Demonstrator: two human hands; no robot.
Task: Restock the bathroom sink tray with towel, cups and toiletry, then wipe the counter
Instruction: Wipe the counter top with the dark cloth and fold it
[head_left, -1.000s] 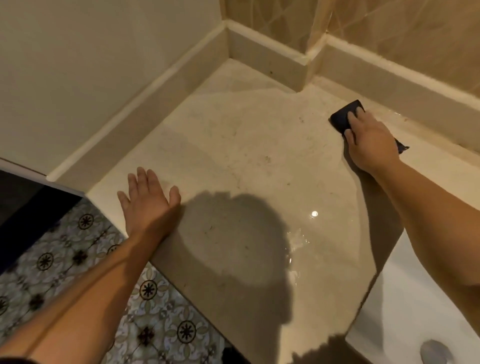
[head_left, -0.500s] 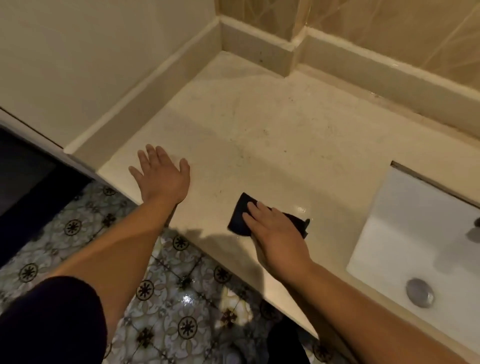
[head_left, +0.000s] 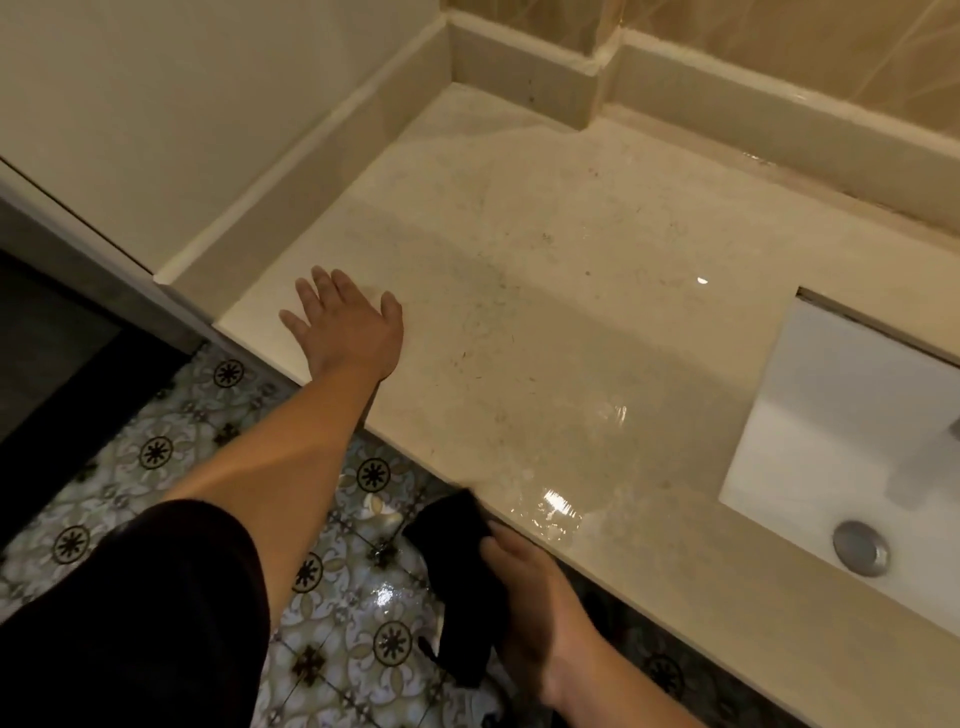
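A beige stone counter (head_left: 545, 291) fills the middle of the view, wet and shiny near its front edge. My left hand (head_left: 345, 325) lies flat on the counter's front left corner, fingers spread, holding nothing. My right hand (head_left: 535, 603) is below the counter's front edge, over the floor, gripping a dark cloth (head_left: 462, 577) that hangs down from it. No tray, towel, cups or toiletries are in sight.
A white sink basin (head_left: 810, 447) with a metal drain (head_left: 861, 546) is set into the counter at the right. A raised stone backsplash (head_left: 519, 67) runs along the left and back. Patterned floor tiles (head_left: 156, 452) lie below, wet in places.
My right hand has dragged the dark cloth from the back of the counter, across it to the front edge, and off over the floor. My left hand has stayed flat on the corner.
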